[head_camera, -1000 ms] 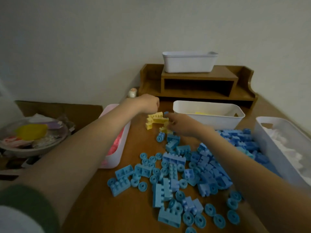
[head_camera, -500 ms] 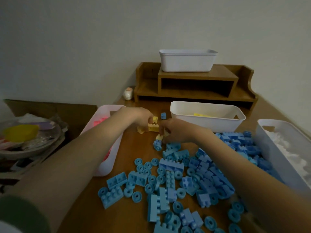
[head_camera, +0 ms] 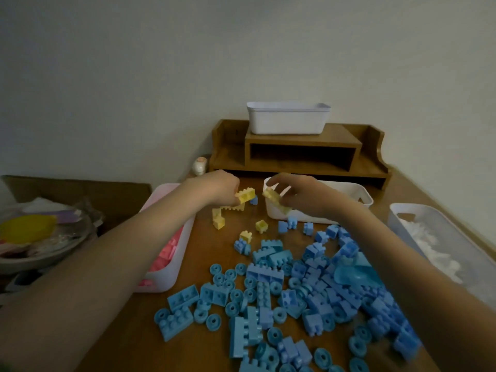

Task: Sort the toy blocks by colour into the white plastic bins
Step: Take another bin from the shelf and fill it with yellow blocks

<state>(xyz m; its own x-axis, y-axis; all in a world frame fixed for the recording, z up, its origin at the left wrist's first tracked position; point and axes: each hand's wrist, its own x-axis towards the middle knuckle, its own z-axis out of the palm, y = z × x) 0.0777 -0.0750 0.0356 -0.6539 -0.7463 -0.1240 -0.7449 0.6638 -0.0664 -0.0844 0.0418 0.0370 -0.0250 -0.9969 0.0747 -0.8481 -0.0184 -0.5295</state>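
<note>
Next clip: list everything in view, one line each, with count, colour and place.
blue blocks: many, blue, heaped centre-right on the table
loose yellow blocks: several, yellow, beyond the blue heap
shelf bin: one, white, atop the wooden shelf
far bin: one, white, in front of the shelf
left bin: one, white, holds pink blocks
right bin: one, white, holds white blocks
figurine: one, whitish, left of shelf
dish: one, clear, far left, cluttered
left hand: one, grips a yellow block
right hand: one, grips a second yellow block
</note>
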